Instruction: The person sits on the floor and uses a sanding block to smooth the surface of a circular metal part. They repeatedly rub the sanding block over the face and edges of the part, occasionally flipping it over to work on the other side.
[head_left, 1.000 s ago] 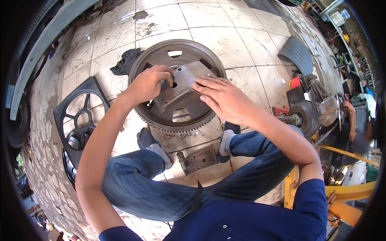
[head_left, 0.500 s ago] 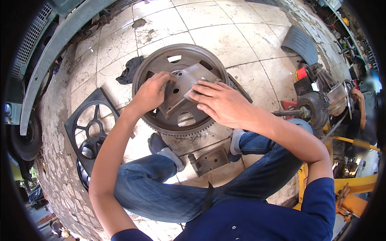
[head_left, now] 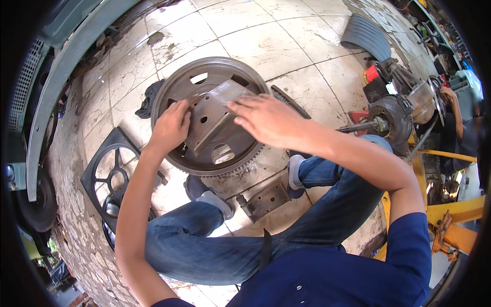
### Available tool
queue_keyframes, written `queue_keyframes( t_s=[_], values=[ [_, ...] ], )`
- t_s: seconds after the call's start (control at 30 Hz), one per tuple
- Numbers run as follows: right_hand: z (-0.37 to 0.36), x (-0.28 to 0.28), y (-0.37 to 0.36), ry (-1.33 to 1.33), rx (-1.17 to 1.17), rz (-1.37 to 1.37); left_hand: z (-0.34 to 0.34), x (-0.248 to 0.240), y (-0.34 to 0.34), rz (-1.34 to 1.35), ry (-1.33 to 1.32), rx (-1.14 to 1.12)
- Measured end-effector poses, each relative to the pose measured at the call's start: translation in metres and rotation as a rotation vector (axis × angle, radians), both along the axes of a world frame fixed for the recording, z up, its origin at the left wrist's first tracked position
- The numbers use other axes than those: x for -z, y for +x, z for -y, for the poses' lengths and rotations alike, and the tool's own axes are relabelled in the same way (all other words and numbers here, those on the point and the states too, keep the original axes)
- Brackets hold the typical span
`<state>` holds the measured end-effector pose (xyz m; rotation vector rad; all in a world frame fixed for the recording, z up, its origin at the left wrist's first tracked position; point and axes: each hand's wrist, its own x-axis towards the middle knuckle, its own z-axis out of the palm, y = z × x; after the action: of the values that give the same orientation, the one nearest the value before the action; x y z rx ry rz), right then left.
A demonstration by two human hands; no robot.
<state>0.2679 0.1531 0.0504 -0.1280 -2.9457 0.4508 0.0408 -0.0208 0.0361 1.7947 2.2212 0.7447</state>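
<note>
A bent metal plate (head_left: pixel 217 110) with round holes and a raised lip along its near side rests on a round steel wheel rim (head_left: pixel 244 71) on the floor. My left hand (head_left: pixel 171 128) is at the plate's left edge, fingers curled around it; the thumb is partly hidden. Across the right part of the plate lies my right hand (head_left: pixel 268 120), its fingers stretched out and flat. Whether anything thin lies beneath those fingers cannot be seen. Teeth of a ring (head_left: pixel 240 169) show below the rim's near edge.
A second holed plate (head_left: pixel 268 200) lies between my feet. To the left stands a black fan shroud (head_left: pixel 97 153), with a dark cloth (head_left: pixel 150 100) beyond it. On the right are a greasy axle assembly (head_left: pixel 391 120), a yellow frame (head_left: pixel 455 210) and another person's hand (head_left: pixel 449 94).
The view has shifted, so the rim and plate appear farther left. My left hand has drawn back toward the plate's left edge. My right hand has slid slightly away and right across the plate.
</note>
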Motion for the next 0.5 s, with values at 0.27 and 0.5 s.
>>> queue_keyframes(
  t_s=[0.27,0.5],
  values=[
    [0.003,-0.008,-0.003,-0.007,-0.066,0.013,-0.001,0.011,-0.006,-0.002,0.018,-0.033],
    [-0.008,-0.007,-0.002,-0.042,0.033,0.102,-0.003,0.017,-0.002,-0.01,0.076,-0.023]
  ],
)
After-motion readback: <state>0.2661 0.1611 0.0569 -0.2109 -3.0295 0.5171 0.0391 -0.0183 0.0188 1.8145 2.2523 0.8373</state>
